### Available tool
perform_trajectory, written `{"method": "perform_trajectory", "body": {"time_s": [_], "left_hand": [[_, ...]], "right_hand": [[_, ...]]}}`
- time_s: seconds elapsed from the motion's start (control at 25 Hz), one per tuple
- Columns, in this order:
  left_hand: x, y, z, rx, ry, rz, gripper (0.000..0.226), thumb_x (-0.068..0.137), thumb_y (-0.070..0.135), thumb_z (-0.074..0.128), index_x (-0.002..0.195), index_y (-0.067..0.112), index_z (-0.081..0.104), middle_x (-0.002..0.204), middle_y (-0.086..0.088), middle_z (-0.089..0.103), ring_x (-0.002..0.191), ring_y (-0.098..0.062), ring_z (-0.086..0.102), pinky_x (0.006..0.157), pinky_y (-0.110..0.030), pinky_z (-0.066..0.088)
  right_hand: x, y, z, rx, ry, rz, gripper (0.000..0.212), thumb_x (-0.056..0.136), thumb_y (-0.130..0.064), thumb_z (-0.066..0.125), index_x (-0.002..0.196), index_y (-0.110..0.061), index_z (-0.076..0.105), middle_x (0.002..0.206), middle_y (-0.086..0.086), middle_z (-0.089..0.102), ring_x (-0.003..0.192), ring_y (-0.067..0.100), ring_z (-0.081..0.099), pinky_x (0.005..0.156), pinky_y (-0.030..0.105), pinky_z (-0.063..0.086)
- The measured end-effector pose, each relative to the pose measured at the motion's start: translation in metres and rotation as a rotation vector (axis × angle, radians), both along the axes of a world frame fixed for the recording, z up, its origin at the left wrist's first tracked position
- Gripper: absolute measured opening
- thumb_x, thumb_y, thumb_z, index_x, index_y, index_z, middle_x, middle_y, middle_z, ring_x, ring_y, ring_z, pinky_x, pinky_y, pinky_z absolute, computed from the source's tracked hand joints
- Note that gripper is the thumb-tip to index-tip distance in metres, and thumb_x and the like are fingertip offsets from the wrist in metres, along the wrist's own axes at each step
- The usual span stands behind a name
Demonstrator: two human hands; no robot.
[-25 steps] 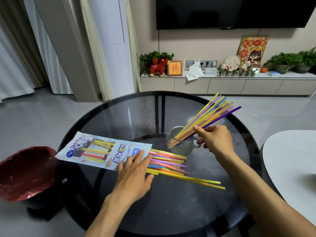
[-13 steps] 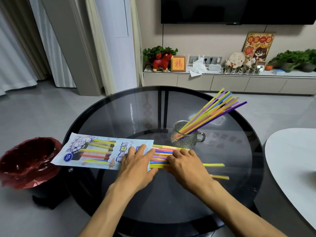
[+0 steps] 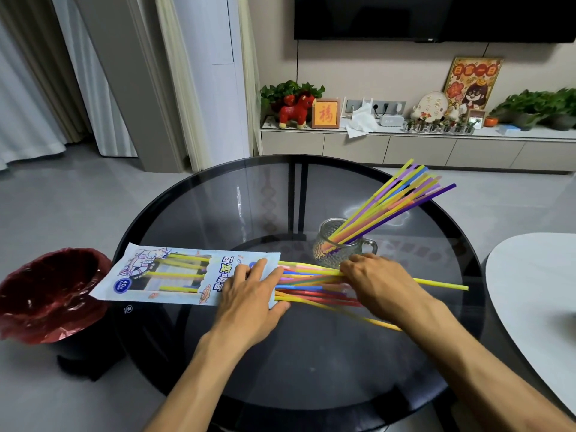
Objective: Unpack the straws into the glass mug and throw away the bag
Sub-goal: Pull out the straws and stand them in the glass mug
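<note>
So the bag (image 3: 174,274) is lying flat on the round dark glass surface (image 3: 218,213), a long white-and-pale-blue printed pouch with a clear window showing a few yellow straws inside; its open mouth sits right under the left hand (image 3: 249,294); that hand is spread flat, fingers (image 3: 260,269) extended and pressing down on the mouth end of the bag, not curled round anything.

Fanning out of the bag mouth, between the two hands, is a loose bunch of straws (image 3: 308,285); thin ones in yellow, pink, blue, red, orange and purple, lying flat on the surface; a couple of yellow ones stick out well past the right hand (image 3: 383,282) on its far side.

The right hand lies palm down on top of that bunch, fingers (image 3: 355,266) bent a bit over the straws; I can't tell whether they've actually closed on any or are just resting there.

Just beyond the right fingertips stands the glass mug (image 3: 336,247), clear with a bumpy pattern and a handle; it already has a bundle of straws (image 3: 396,204) in it, leaning up and away to the right.

Off past the bag's far end, beyond the left fingers, there's a bin (image 3: 53,291) with a red liner on the floor.
</note>
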State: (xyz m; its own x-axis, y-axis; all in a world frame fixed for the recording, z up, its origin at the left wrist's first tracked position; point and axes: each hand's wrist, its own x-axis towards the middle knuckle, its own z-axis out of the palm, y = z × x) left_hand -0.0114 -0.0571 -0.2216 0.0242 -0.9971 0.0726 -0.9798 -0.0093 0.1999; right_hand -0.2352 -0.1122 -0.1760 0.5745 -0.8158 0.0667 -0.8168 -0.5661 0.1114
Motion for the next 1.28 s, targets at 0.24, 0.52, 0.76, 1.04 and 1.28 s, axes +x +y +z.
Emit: {"method": "perform_trajectory", "body": {"time_s": [0.24,0.52,0.76,1.04,1.28], "left_hand": [[-0.001,-0.003,-0.005,-0.021,-0.015,0.002,0.065,0.089,0.057,0.045,0.147,0.036,0.023,0.158,0.006,0.018,0.137,-0.025,0.02,0.111,-0.043,0.027],[-0.009,0.004,0.028,-0.241,0.298,0.025,0.056,0.082,0.045,0.056,0.131,0.019,0.051,0.134,0.0,0.054,0.121,-0.026,0.048,0.101,-0.037,0.041],[-0.041,0.029,0.066,-0.479,-0.164,-0.178,0.061,0.078,0.023,0.06,0.136,0.009,0.046,0.127,-0.004,0.06,0.117,-0.025,0.055,0.115,-0.055,0.023],[-0.017,0.018,0.07,-0.288,0.359,0.056,0.016,0.097,0.012,0.038,0.095,0.02,0.051,0.082,-0.001,0.067,0.08,-0.025,0.064,0.067,-0.035,0.048],[-0.025,0.018,0.071,-0.258,1.301,-0.166,0.022,0.102,0.016,0.04,0.096,0.007,0.059,0.083,-0.005,0.069,0.081,-0.015,0.068,0.079,-0.029,0.055]], "right_hand": [[-0.051,-0.017,0.035,0.116,-0.056,-0.172,0.012,0.097,-0.021,0.048,0.103,-0.022,0.058,0.089,0.002,0.063,0.079,0.024,0.061,0.057,0.03,0.036],[-0.061,-0.008,0.051,-0.104,-0.17,-0.187,0.011,0.097,-0.019,0.047,0.103,-0.02,0.055,0.083,0.005,0.063,0.069,0.029,0.057,0.057,0.035,0.042],[0.018,0.019,0.028,-0.346,-0.068,0.246,0.03,0.081,-0.012,0.032,0.097,-0.017,0.057,0.08,0.002,0.063,0.076,0.029,0.059,0.07,0.04,0.042],[0.027,0.038,0.061,-0.732,-0.53,-0.026,0.036,0.088,-0.012,0.056,0.124,-0.013,0.061,0.135,0.014,0.056,0.127,0.036,0.049,0.109,0.056,0.029],[0.025,0.047,0.079,0.261,-1.405,0.072,0.051,0.083,-0.013,0.066,0.131,-0.02,0.05,0.126,0.0,0.062,0.116,0.012,0.059,0.1,0.036,0.049]]}}
